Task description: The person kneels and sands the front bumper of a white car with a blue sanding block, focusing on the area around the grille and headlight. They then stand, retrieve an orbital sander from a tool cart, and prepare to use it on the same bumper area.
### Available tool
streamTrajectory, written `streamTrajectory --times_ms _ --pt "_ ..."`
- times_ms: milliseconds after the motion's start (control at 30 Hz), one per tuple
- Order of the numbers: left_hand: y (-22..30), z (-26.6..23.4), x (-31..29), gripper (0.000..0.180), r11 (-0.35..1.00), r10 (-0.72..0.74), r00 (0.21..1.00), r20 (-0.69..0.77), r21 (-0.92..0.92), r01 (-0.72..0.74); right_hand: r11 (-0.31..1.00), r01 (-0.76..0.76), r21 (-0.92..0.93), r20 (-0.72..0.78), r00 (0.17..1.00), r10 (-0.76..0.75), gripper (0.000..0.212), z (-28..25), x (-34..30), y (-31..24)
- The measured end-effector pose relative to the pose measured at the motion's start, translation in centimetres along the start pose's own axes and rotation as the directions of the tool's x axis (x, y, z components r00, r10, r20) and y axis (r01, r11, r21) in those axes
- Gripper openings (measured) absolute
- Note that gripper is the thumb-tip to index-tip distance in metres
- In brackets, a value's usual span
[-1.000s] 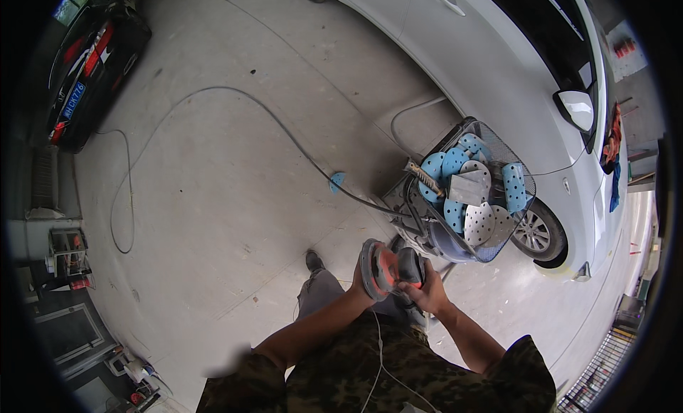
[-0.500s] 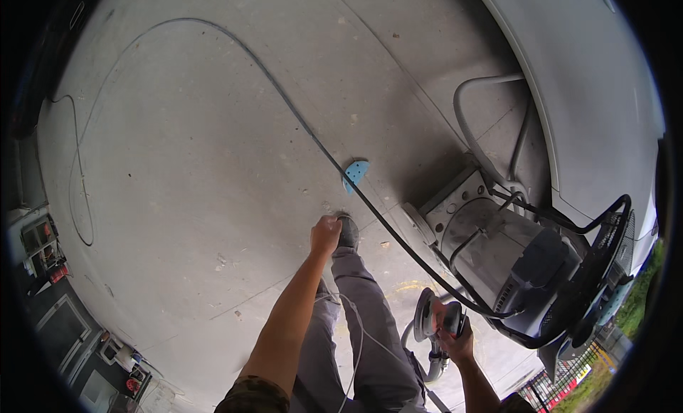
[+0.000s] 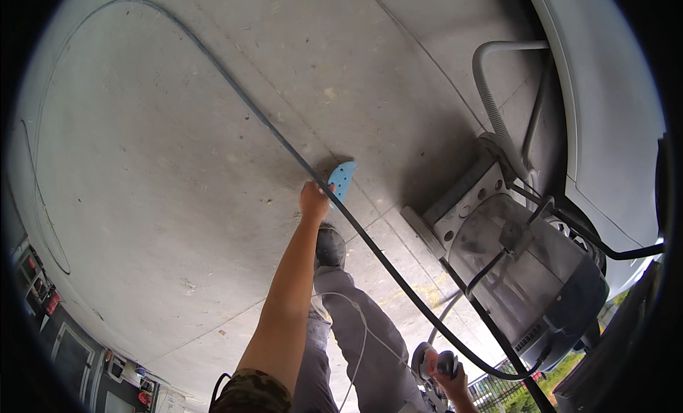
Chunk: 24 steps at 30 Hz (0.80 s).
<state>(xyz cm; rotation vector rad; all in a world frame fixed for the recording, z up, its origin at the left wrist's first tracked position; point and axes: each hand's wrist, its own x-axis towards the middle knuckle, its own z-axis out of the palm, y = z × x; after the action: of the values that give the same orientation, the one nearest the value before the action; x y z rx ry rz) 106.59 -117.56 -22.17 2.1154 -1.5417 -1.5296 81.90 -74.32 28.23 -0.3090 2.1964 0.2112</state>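
My left hand (image 3: 314, 201) reaches down to the floor with its fingers closed at the near-left edge of a light blue perforated sanding disc (image 3: 343, 179). The black cable (image 3: 359, 231) crosses over that edge and the fingertips, partly hiding the grip. At the lower right, my right hand (image 3: 457, 389) grips an orbital sander (image 3: 435, 364), whose round pad faces left. Hose parts near the sander are only partly visible.
A dust extractor (image 3: 505, 249) with a black frame stands on the right, and a grey hose (image 3: 491, 93) loops behind it. A pale vehicle body (image 3: 605, 114) curves along the far right. Shelving and clutter (image 3: 128, 370) line the lower left. My shoe (image 3: 330, 246) is close to the disc.
My left hand has reached forward from above my shoe to the sanding disc, closing on its edge. The sander in my right hand has shifted lower in view as the head view moved.
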Motion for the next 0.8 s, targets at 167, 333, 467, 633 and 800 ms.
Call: streamTrajectory --times_ms 167,333,467,633,800 --pt "-1.6 -10.6 -11.1 0.035 0.995 0.002 0.996 0.087 0.104 -0.011 0.996 -0.068 -0.063 0.007 0.998 0.068 0.078 1.4 -4.6 0.5" --pt "-1.6 -28.2 -21.4 0.033 0.986 0.165 0.982 0.092 0.004 -0.166 0.989 -0.136 0.058 -0.088 0.986 0.141 0.084 1.6 -12.3 2.9" --pt "6.4 -41.0 -26.8 0.041 0.950 0.203 0.976 0.082 -0.256 -0.176 0.979 -0.075 0.188 -0.136 0.985 0.102 0.088 2.4 -19.0 6.9" --pt "25.5 -48.9 -40.3 0.042 0.791 0.477 0.879 0.015 -0.444 -0.421 0.925 0.009 0.380 -0.336 0.933 0.129 0.079 2.8 -26.3 12.3" --pt "44.8 -41.9 -55.7 0.048 0.624 0.725 0.677 0.122 -0.531 -0.573 0.815 0.150 0.560 -0.522 0.828 0.207 0.074 0.4 -30.2 18.8"
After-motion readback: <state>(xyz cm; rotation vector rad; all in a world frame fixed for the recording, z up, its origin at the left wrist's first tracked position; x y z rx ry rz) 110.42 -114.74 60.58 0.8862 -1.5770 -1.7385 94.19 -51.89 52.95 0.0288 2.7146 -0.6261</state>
